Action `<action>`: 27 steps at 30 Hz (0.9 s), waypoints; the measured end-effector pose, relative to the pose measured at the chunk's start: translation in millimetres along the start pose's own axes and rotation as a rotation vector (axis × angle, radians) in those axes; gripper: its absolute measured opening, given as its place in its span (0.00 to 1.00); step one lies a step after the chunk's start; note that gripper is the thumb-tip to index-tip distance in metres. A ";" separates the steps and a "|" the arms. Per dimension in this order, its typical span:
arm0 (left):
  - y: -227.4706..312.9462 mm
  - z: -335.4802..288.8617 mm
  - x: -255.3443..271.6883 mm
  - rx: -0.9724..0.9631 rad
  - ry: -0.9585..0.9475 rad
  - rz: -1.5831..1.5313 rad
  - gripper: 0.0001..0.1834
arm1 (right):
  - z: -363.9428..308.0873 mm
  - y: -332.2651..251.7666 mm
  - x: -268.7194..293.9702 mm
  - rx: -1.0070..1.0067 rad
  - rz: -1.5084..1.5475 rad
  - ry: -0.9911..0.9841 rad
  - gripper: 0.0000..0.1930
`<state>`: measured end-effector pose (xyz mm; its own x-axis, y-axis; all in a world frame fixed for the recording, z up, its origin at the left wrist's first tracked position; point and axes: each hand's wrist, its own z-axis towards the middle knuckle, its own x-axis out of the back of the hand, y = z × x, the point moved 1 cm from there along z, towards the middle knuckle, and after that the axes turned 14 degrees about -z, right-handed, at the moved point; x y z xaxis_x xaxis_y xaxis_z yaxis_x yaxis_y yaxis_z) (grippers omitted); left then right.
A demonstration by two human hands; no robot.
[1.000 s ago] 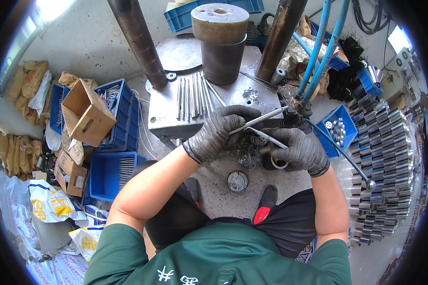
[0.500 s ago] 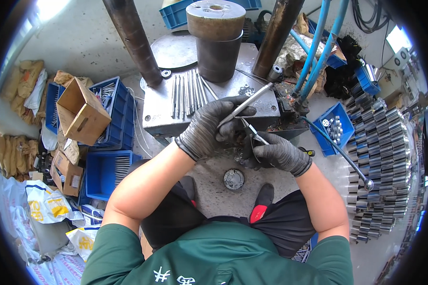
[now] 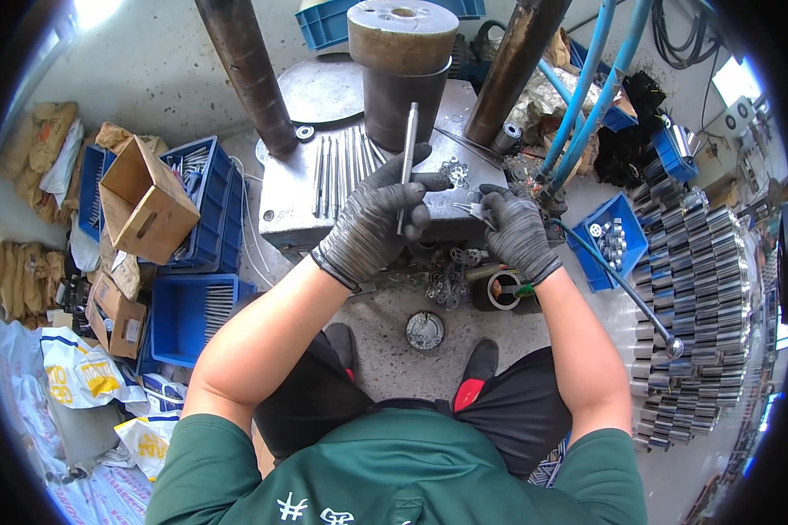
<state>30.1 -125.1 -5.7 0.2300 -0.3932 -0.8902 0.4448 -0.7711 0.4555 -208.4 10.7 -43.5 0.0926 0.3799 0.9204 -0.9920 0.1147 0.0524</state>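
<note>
My left hand, in a dark grey glove, is closed around a slim steel rod with a narrower top end. The rod stands nearly upright over the front of the metal press table. My right hand, gloved alike, grips slim-nosed pliers. Their tips point left toward the rod, apart from it; the palm hides the handles. Just beyond the pliers lies a small pile of little metal rings. A row of similar rods lies on the table left of the held rod.
A thick steel cylinder stands on the table between two dark columns. Blue bins and a cardboard box are at left. On the right are a blue bin of round parts, a ball-ended lever and stacked metal tubes.
The rod has turned from slanting right to nearly upright. My right hand has moved up and right with the pliers, away from the rod and close to the ring pile.
</note>
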 end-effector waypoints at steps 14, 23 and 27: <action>3.4 -1.7 14.5 0.001 0.091 -0.030 0.20 | -1.6 -2.0 -5.6 0.020 -0.029 0.047 0.10; -18.3 -5.0 3.3 0.025 0.265 0.337 0.17 | -6.6 -47.9 21.0 -0.548 1.143 0.084 0.12; -29.6 -8.5 -9.8 0.086 0.186 0.552 0.20 | -13.8 -64.7 30.9 -0.632 1.351 0.019 0.20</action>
<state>22.0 -94.1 -10.4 0.5588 -0.6597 -0.5025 0.1461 -0.5181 0.8427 -140.2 27.7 -23.8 -0.8368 0.5318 0.1301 -0.1276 0.0417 -0.9910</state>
